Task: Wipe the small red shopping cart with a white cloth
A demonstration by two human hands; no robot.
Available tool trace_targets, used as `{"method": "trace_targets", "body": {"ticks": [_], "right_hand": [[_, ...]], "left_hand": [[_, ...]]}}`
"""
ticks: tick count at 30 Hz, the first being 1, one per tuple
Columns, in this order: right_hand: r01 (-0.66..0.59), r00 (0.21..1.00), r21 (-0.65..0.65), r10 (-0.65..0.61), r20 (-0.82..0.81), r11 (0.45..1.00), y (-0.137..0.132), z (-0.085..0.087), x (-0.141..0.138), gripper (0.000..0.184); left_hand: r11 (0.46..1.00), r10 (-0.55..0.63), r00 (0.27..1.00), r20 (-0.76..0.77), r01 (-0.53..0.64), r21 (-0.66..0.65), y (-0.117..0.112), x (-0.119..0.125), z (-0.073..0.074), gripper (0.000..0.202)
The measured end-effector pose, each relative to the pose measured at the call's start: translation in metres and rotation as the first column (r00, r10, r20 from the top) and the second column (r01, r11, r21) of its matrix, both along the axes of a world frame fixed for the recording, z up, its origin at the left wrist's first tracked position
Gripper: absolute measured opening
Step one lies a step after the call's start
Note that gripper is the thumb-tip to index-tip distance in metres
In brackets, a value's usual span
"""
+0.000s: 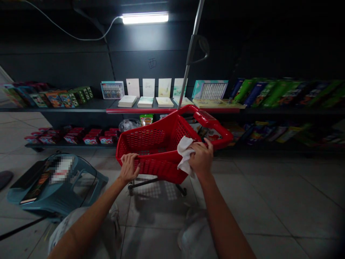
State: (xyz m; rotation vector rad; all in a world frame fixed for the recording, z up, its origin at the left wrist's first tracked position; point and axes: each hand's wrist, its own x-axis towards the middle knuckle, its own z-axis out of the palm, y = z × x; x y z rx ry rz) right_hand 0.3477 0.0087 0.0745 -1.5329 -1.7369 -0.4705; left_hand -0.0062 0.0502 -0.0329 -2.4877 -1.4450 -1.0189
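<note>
A small red shopping cart (153, 158) with a perforated basket stands in front of me. My left hand (129, 168) grips its near rim at the left front corner, fingers over the edge and thumb outside. In my right hand (201, 157) is a crumpled white cloth (185, 153), held at the near rim by the handle end. The cart's red handle (225, 138) lies just beyond that hand. A thin metal pole (196, 22) with a dark grip rises from behind the handle end; its lower end is hidden.
Behind the cart, a dark shelf (94, 105) carries books (146, 102), pen sets, boxes and green bags. Red packs (93, 137) fill the lower left shelf. At my left, a blue-grey stool (88, 180) bears a phone (33, 192). A lamp (145, 18) glows above.
</note>
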Motion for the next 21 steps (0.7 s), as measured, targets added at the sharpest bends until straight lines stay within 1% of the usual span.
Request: {"method": "trace_targets", "body": {"ticks": [5,9,14,17,19,21], "right_hand": [[0.085,0.996,0.042,-0.085,-0.002,0.996,0.000,0.004,0.017,0.032],[0.137,0.990,0.009,-0.138,0.030,0.990,0.003,0.011,0.018,0.029],[0.169,0.981,-0.113,-0.157,0.111,0.979,0.000,0.023,0.001,0.025],[0.169,0.980,-0.145,-0.150,0.131,0.975,-0.009,0.030,-0.014,0.025],[0.162,0.980,-0.169,-0.139,0.139,0.972,-0.015,0.035,-0.024,0.025],[0.155,0.981,-0.203,-0.127,0.148,0.967,-0.020,0.040,-0.034,0.025]], "left_hand": [[0.998,-0.022,0.999,0.043,0.024,-0.062,0.000,-0.008,0.004,0.043],[0.997,-0.034,0.997,0.072,0.039,-0.071,0.004,-0.014,0.007,0.041],[0.995,-0.024,0.995,0.101,0.034,-0.097,0.015,-0.029,0.016,0.035],[0.993,-0.004,1.000,0.031,0.008,-0.119,0.020,-0.039,0.023,0.041],[0.995,0.009,0.999,-0.034,-0.012,-0.102,0.024,-0.042,0.026,0.048],[0.996,0.060,0.996,-0.070,-0.065,-0.066,0.027,-0.044,0.026,0.052]]}}
